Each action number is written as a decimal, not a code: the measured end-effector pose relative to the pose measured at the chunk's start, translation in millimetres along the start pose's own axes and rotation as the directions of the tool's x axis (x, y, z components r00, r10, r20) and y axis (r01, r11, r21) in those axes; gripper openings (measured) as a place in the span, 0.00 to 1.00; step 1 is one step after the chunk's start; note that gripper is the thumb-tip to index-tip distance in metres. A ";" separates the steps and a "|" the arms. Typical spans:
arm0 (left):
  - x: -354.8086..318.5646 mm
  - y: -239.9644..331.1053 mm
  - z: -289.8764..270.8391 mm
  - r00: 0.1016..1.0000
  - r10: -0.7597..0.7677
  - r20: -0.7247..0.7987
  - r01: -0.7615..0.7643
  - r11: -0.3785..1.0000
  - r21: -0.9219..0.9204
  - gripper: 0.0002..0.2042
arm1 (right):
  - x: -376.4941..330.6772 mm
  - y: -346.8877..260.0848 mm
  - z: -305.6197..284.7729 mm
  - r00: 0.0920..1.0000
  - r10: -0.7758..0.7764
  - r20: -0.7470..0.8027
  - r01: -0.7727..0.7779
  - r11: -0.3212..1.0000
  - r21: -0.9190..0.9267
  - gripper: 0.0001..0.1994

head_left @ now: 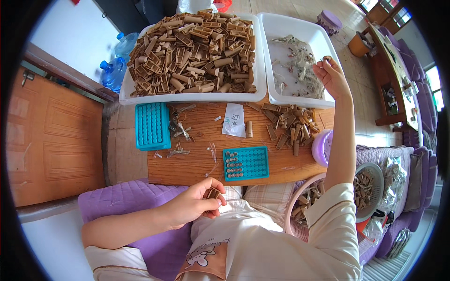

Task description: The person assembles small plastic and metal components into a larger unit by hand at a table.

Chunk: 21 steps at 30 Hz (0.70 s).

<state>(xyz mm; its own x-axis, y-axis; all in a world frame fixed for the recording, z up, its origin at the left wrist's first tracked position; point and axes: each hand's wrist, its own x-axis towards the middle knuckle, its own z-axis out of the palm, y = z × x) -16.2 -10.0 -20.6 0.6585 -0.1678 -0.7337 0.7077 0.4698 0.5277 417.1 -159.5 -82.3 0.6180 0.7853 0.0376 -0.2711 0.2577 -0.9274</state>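
My left hand [199, 202] is closed around a small brown plastic casing [213, 194], held over my lap near the table's front edge. My right hand [329, 77] is raised above the right rim of a white bin [281, 96] that holds tangled thin wires with small parts [302, 65]. Its thumb and fingertips are pinched together; a small dark thing shows at the tips, too small to name. Between the hands, a teal tray [255, 164] lies on the table, its left columns filled with round silvery pieces. Loose brown casings [295, 124] are piled behind it to the right.
A larger white bin [192, 97] heaped with brown casings stands at the back. Stacked teal trays [152, 126], a paper slip [233, 120] and wire bits lie on the wooden table [187, 171]. A purple bowl [322, 147] stands right, with baskets [375, 206] beside me.
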 end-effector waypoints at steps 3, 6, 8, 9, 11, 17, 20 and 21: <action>1.3 1.2 0.2 1.000 0.002 -0.005 -0.002 1.000 -0.008 0.10 | 6.8 -3.8 13.1 0.986 -0.069 -0.149 0.069 0.998 -0.009 0.02; 2.0 5.0 2.1 1.000 0.002 -0.026 -0.003 1.000 -0.010 0.09 | -3.3 -11.3 32.6 0.991 -0.131 -0.027 0.134 0.977 0.169 0.03; 2.6 2.5 1.4 0.999 -0.003 -0.044 0.002 1.000 -0.018 0.08 | -10.8 -13.5 49.1 0.984 -0.173 0.040 0.156 0.950 0.272 0.04; 3.6 0.7 -1.3 0.998 0.062 -0.002 -0.061 0.998 0.027 0.08 | -14.6 -16.6 59.6 0.982 -0.179 0.058 0.144 0.914 0.379 0.05; 4.9 2.1 -2.0 0.992 0.122 0.041 -0.124 0.990 0.069 0.08 | -22.9 -19.9 79.9 0.980 -0.186 0.076 0.127 0.867 0.483 0.06; -0.4 31.1 12.3 0.931 0.365 0.002 -0.360 0.919 0.158 0.12 | -64.2 -15.5 155.0 0.941 -0.171 0.291 -0.109 0.663 0.741 0.06; 5.0 31.0 18.8 0.808 0.589 -0.032 -0.525 0.742 0.418 0.25 | -85.2 -7.1 187.6 0.911 -0.187 0.367 -0.195 0.589 0.784 0.06; 4.8 29.5 19.8 0.806 0.589 -0.047 -0.521 0.746 0.414 0.25 | -90.3 -2.4 201.5 0.902 -0.184 0.391 -0.239 0.543 0.805 0.06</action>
<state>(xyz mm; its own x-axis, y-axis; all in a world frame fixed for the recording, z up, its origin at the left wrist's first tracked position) 12.9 -14.1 -0.1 0.9362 0.1822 -0.3006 0.2908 0.0791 0.9535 213.3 -117.7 -8.5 0.3183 0.8808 0.3505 -0.8888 0.4058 -0.2129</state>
